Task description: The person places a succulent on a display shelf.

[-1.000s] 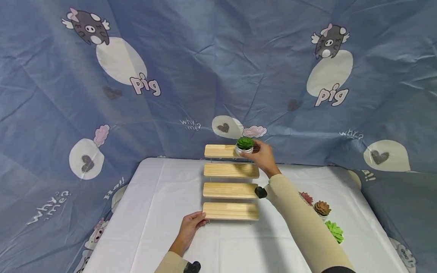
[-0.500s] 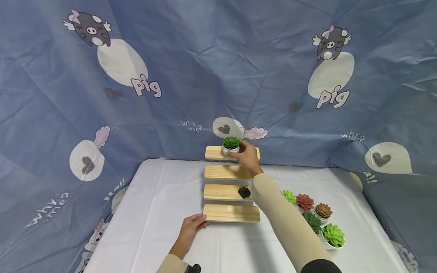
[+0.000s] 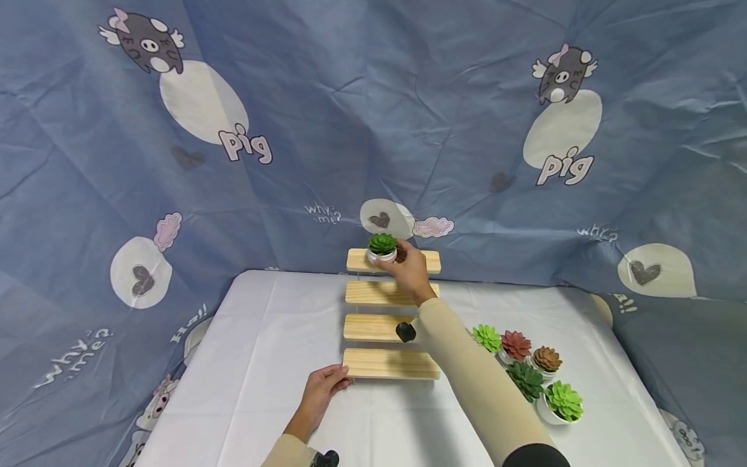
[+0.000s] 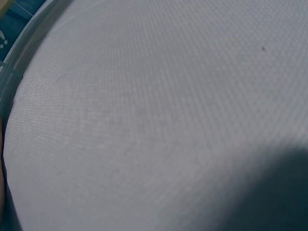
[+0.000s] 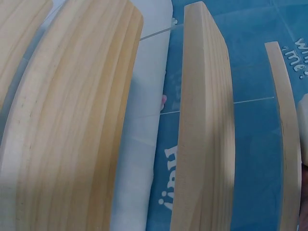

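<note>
A tiered wooden shelf [image 3: 391, 363] with several light boards stands at the table's far middle. My right hand [image 3: 410, 267] grips a dark green succulent in a white pot [image 3: 382, 246] from its right side, at the left part of the top board [image 3: 430, 261]. In the right wrist view the boards [image 5: 72, 115] fill the left and middle, and only a sliver of the pot [image 5: 303, 125] shows at the right edge. My left hand [image 3: 320, 395] pinches the left end of the lowest board. The left wrist view shows mostly white cloth [image 4: 144, 110].
Several potted succulents stand grouped on the right of the table: light green [image 3: 487, 337], red [image 3: 516, 345], brown [image 3: 547, 359], dark green [image 3: 525, 381] and another light green [image 3: 563, 401]. Blue printed fabric [image 3: 327, 130] hangs behind. White cloth [image 3: 268, 350] covers the table.
My right hand has carried the potted succulent leftward along the top board, from its right end to its left part. The arm's shift uncovers more succulents. My left hand keeps its place.
</note>
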`<state>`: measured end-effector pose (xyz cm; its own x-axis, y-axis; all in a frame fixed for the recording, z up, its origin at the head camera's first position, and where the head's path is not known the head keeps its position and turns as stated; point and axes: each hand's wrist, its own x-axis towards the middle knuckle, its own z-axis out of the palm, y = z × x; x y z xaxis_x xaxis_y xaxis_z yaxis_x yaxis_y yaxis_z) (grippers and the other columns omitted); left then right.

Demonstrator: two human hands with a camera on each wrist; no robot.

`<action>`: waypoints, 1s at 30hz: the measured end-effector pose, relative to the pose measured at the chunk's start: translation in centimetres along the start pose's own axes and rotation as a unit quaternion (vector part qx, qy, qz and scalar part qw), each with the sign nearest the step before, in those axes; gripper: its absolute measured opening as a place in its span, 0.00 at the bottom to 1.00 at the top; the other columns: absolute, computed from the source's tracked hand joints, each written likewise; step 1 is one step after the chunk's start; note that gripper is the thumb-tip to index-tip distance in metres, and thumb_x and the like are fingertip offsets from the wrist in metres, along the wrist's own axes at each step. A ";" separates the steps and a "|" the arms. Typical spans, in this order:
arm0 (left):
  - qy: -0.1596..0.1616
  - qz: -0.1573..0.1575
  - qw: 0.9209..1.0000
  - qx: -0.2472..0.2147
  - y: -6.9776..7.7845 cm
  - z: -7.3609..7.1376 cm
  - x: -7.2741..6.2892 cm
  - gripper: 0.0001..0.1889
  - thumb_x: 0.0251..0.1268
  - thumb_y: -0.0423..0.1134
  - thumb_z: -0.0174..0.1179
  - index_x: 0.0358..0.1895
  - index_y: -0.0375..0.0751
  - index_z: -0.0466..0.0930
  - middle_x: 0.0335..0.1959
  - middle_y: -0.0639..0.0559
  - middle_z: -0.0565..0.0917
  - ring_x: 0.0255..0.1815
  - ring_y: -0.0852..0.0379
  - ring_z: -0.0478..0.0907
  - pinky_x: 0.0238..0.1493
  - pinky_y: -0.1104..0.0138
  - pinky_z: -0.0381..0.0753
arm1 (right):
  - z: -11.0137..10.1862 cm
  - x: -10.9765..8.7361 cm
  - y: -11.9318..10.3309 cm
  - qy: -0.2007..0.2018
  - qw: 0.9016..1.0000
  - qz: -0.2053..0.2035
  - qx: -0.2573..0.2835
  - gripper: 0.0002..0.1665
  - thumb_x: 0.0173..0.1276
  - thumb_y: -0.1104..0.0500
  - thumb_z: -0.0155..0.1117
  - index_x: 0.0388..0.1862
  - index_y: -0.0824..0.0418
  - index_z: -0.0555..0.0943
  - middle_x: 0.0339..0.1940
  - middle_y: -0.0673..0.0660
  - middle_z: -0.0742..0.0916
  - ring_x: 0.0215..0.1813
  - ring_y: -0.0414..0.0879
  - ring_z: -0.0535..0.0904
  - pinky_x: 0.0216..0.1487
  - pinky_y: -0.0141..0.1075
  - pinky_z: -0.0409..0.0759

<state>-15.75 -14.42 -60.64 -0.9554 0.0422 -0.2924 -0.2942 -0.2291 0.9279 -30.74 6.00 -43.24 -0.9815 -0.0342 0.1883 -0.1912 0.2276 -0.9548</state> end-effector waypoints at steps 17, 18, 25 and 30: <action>-0.002 0.005 1.000 0.010 -0.1 0.0 0.1 0.15 0.66 0.35 0.61 0.45 0.22 0.78 0.30 0.51 0.85 0.34 0.61 0.82 0.41 0.73 0.83 | -0.3 -0.1 0.0 -0.017 1.000 -0.015 0.001 0.38 0.58 0.61 0.74 0.66 0.66 0.70 0.60 0.63 0.79 0.62 0.52 0.76 0.62 0.37 0.75; -0.002 0.005 1.000 0.011 -0.1 0.0 0.2 0.15 0.65 0.35 0.62 0.45 0.22 0.78 0.30 0.51 0.85 0.34 0.61 0.82 0.41 0.73 0.83 | -0.5 -0.2 0.0 -0.018 1.000 -0.015 0.005 0.39 0.58 0.61 0.74 0.66 0.66 0.69 0.60 0.63 0.79 0.63 0.53 0.75 0.62 0.36 0.75; 0.005 0.008 1.000 0.008 -0.2 0.0 0.3 0.15 0.65 0.34 0.62 0.45 0.22 0.78 0.30 0.51 0.86 0.34 0.61 0.83 0.40 0.73 0.83 | -2.4 -1.2 0.2 -0.023 1.000 0.012 0.006 0.41 0.57 0.62 0.74 0.68 0.66 0.68 0.66 0.62 0.75 0.65 0.54 0.72 0.65 0.37 0.73; 0.004 -0.002 1.000 -0.005 -0.2 0.0 0.3 0.12 0.67 0.33 0.60 0.45 0.23 0.79 0.30 0.51 0.86 0.34 0.61 0.83 0.40 0.73 0.83 | -4.6 -2.4 -0.1 -0.024 0.999 0.019 0.023 0.40 0.58 0.65 0.73 0.68 0.71 0.66 0.65 0.67 0.73 0.65 0.59 0.71 0.65 0.41 0.73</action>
<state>-15.94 -14.31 -60.91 -0.9540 0.0354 -0.2977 -0.2973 -0.2389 0.9244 -28.29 10.52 -42.50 -0.9872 -0.0738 0.1413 -0.1527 0.1847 -0.9708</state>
